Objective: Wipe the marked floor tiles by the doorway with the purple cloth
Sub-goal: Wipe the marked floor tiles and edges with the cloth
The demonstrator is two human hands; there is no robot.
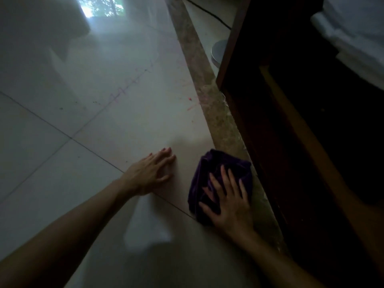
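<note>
Flat on the cloth (pixel 220 179), my right hand (pixel 230 206) presses it to the tile (pixel 128 125) — fingers spread, nothing gripped — while my left hand (pixel 149 173) braces open beside it for balance.

Left hand (pixel 152 173) flat, palm down, fingers straight and close together, thumb out to the side, forearm reaching in from lower left. Right hand (pixel 227 201) palm down, fingers spread and straight, pressing down, forearm coming from lower right.
</note>
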